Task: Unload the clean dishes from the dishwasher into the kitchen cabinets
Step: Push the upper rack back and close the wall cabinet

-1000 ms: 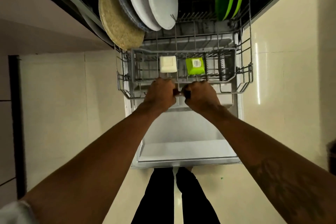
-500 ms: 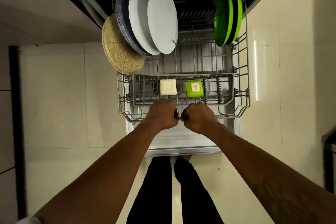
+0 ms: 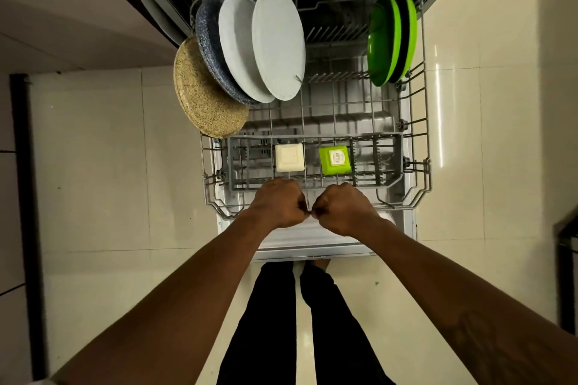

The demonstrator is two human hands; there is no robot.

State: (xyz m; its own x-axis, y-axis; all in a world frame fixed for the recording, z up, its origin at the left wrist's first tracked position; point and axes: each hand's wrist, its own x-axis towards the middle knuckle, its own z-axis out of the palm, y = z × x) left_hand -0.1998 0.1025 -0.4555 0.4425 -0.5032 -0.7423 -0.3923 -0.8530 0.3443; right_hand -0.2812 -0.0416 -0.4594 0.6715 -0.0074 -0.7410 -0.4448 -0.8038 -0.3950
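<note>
A: Which step is this?

B: The opening step, I'd judge. The rack sits out over the lowered door, and nothing is lifted yet. The left hand and right hand, fists side by side at lower centre, each curl round its front rail.

A: Where are the dishes?

B: All above the hands in the frame. White plates stand on edge at upper centre, a speckled tan plate to their left, and green plates at upper right. Just above the knuckles, a white square dish and a green square dish sit in the cutlery basket.

A: Next?

B: Probably release the rail, grasp one piece and lift it clear of the tines.
</note>
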